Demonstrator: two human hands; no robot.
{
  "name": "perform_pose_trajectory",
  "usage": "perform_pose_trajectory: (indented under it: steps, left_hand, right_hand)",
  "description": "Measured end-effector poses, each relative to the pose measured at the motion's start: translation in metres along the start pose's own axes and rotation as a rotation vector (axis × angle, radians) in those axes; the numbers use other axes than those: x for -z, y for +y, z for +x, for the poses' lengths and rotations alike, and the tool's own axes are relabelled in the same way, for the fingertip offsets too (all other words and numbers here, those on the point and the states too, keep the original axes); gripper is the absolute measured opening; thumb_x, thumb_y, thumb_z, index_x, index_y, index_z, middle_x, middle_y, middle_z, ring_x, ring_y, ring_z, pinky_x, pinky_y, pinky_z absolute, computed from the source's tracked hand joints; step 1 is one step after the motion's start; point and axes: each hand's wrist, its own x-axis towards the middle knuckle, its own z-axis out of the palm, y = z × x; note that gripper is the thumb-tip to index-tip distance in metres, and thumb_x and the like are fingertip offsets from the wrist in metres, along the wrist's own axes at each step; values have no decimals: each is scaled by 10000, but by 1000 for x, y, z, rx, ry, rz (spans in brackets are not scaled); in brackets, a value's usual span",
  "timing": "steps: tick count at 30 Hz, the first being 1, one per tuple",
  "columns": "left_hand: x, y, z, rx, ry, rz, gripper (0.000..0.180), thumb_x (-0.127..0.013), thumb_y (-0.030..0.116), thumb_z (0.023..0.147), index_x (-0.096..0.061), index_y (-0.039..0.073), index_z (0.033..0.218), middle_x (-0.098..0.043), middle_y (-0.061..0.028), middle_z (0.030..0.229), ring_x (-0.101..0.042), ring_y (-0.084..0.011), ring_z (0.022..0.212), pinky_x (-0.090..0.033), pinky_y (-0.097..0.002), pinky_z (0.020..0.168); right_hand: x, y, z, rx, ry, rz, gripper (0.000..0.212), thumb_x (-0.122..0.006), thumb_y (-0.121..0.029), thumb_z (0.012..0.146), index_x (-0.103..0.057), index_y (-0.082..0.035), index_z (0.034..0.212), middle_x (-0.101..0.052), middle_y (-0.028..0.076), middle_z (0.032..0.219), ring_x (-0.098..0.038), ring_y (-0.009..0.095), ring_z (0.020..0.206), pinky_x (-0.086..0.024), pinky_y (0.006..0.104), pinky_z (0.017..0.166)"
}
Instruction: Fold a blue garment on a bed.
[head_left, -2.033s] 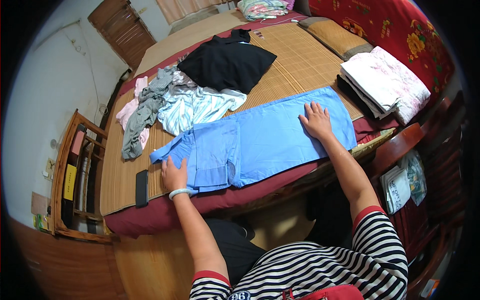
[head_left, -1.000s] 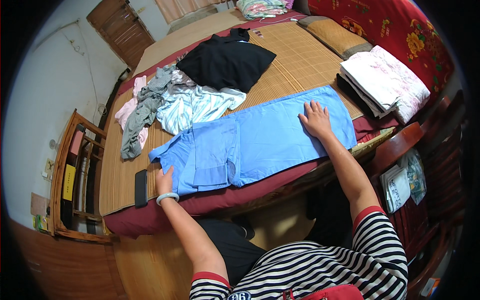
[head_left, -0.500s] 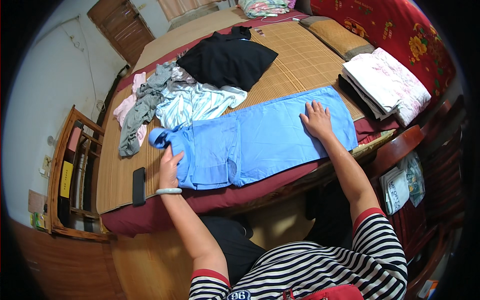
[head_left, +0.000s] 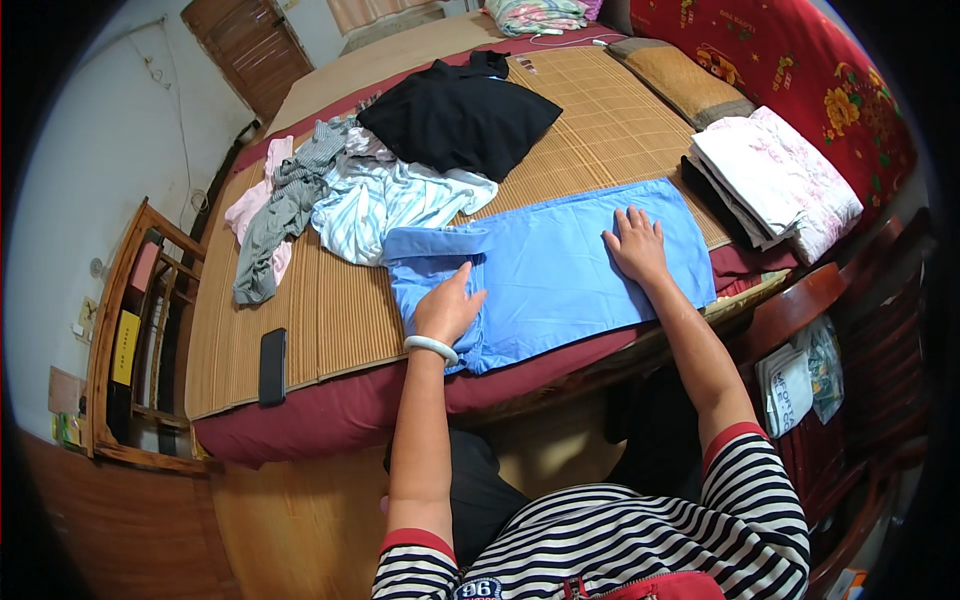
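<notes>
The right hand (head_left: 636, 244) lies flat, fingers spread, on the blue garment (head_left: 565, 280) along the near edge of the bed (head_left: 320, 410); the left hand (head_left: 448, 310) rests over its folded end, grip unclear. For a crisp fold, the right should anchor lightly while the left squares the turned-back band (head_left: 432, 242).

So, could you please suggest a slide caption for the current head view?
Left hand and right hand on a partly folded blue garment, a dark phone lying on the mat.
</notes>
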Motion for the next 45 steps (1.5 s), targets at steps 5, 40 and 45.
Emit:
perform_pose_trajectory:
  steps: [5,40,45]
  left_hand:
    - [4,-23,1,-23,280,-456,365,-627,234,922,-626,110,1265,-689,-129,883,-657,-309,788,-513,-402,708]
    - [-2,-25,-13,23,69,199,684,-463,544,965,-408,127,1504,-257,-186,1607,-218,-363,1491,-149,-520,1196]
    - [0,-39,-17,59,85,105,668,-495,525,956,-436,126,1487,-304,-170,1592,-238,-333,1489,-158,-554,1187]
  right_hand:
    - [0,-3,1,5,-14,30,644,-522,-485,938,-489,-67,1426,-403,203,1513,-344,363,1428,-222,581,1160]
    - [8,-24,-4,297,-212,99,641,-467,-527,968,-429,-151,1486,-352,155,1566,-299,297,1468,-196,540,1184]
    - [10,64,12,-90,-86,-72,642,-459,-526,965,-445,-133,1473,-386,159,1546,-308,311,1463,-201,548,1182]
